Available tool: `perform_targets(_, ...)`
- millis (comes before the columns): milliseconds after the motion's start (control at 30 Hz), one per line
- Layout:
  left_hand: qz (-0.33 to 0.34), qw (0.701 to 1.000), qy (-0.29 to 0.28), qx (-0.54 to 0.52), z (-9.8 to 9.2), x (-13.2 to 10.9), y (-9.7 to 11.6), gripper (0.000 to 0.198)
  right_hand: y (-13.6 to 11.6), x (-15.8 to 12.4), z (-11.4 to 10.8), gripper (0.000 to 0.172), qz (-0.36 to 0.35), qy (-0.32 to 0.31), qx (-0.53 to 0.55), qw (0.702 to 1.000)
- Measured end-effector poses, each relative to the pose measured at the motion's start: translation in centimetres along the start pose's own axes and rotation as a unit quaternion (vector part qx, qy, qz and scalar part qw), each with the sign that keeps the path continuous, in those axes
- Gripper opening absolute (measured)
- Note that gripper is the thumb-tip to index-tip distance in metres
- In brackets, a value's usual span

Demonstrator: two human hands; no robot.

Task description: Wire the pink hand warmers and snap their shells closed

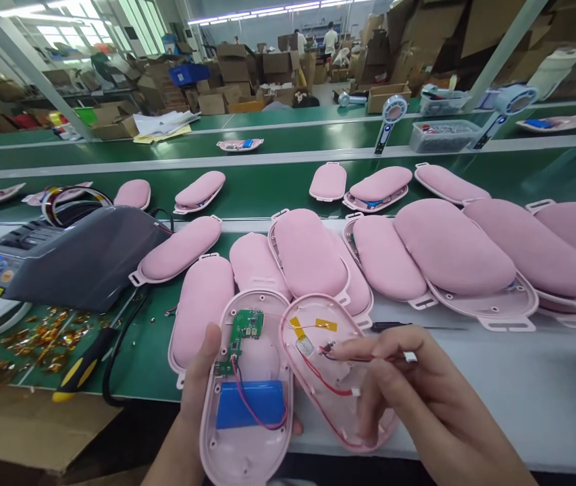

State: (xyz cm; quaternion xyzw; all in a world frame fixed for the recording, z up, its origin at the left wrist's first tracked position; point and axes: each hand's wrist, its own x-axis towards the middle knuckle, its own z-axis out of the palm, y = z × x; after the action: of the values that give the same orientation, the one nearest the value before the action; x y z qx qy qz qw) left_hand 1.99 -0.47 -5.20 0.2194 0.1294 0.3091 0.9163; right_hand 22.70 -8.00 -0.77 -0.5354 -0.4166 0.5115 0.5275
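Observation:
My left hand [201,398] is wrapped round the edge of a pink shell [262,455], which holds a green circuit board [240,337] and a blue battery [250,403] with red and dark wires. Against its right side leans a second pink shell [318,401], open, with yellow tape [326,325], a small silver part [305,346] and a red wire ending in a white connector. Over this second shell is my right hand [394,378], thumb and index finger pinched on thin wires [369,358] with a white connector.
Several closed pink cases [312,253] lie behind the shells. A grey tape dispenser [90,250] stands at left, near a yellow-black screwdriver [85,364] and tape scraps. Another thin tool [394,327] lies at right. Cases sit on the green conveyor [267,182].

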Motion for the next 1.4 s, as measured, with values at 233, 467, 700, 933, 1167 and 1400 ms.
perform_targets(233, -0.056, 0.998, 0.010, -0.032, 0.0, -0.5, 0.1, 0.079, 0.2, 1.2, -2.8, 0.023, -0.235, -0.118, -0.331, 0.906)
perform_targets(467, -0.104, 0.991, 0.033, -0.081, 0.3, -1.0, 0.1, 0.080, 0.6, 0.7, -1.4, 0.031, -0.252, -0.120, -0.461, 0.842)
perform_targets(700, -0.069, 0.996, 0.035, -0.048, 0.3, -0.3, -0.5, 0.079, 0.0, 2.3, 2.5, 0.018, -0.284, -0.141, -0.358, 0.878)
perform_targets(933, -0.016, 0.995, 0.084, -0.055, 1.1, -0.2, -1.0, 0.063, -1.6, 4.2, 5.2, 0.016, -0.025, -0.137, -0.240, 0.961)
perform_targets(1167, 0.044, 0.985, 0.165, 0.013, 2.8, -1.1, -1.6, 0.074, -2.4, 3.6, 6.0, 0.022, 0.015, -0.126, -0.255, 0.959)
perform_targets(1400, 0.106, 0.983, 0.127, 0.078, 3.1, -1.2, -1.4, 0.076, -2.5, 3.9, 6.3, 0.019, 0.013, -0.133, -0.288, 0.948)
